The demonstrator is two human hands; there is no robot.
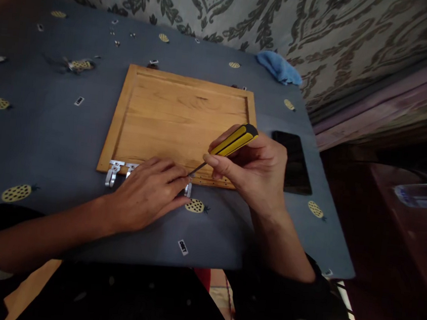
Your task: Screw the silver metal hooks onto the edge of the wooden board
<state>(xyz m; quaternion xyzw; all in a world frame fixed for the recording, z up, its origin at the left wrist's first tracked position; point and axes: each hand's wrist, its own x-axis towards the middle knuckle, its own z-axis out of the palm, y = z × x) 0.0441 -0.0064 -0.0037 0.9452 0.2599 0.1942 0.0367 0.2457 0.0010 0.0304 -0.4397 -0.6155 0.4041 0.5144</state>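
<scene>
The right hand (258, 172) has its grip closed around the yellow-and-black handle of a screwdriver (234, 141), thumb and forefinger pinched low on the handle where the thin shaft begins. The tool's long axis slants from the handle's butt, up and to the right of the grip, down and to the left. Its tip sits at the near edge of the wooden board (180, 110), just ahead of the grip.

A metal hook (188, 190) hangs off that near edge directly under the tip, below and to the left of the right grip. It is touching the fingertips of the left hand (149, 189), which lies palm-down across the board's edge with its fingers stretched almost flat toward the hook. Whether this grip pinches the hook or only presses on it cannot be told. The left hand is the nearer of the two to the hook; the right reaches it only through the shaft.

Further left of the left grip, two more hooks (112, 174) sit on the same edge. The board lies flat on a blue-grey surface (49, 127) printed with pineapples. A dark phone (293, 161) lies just right of the right grip, and a blue cloth (279, 67) is well beyond it, near the wall.
</scene>
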